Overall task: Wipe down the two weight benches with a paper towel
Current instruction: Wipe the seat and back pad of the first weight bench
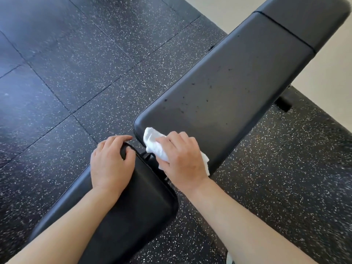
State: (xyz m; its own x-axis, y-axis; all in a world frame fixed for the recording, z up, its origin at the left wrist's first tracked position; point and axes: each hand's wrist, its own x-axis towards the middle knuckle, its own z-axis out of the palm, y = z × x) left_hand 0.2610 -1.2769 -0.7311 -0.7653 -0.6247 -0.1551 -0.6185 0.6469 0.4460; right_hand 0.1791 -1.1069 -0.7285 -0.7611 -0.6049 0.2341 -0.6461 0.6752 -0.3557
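A black padded weight bench runs diagonally from bottom left to top right. Its long back pad (228, 88) carries dark specks and smears. The shorter seat pad (133, 202) lies nearest me. My right hand (181, 159) grips a crumpled white paper towel (154, 143) and presses it onto the near corner of the back pad, at the gap between the pads. My left hand (110, 161) rests on the seat pad's far corner, fingers curled over its edge. A further pad section (308, 18) sits at the top right.
Black rubber floor tiles (76, 63) with white flecks surround the bench on both sides. A pale floor area (327, 88) lies at the right beyond the tiles. Part of the bench's black frame foot (283, 103) shows under the back pad.
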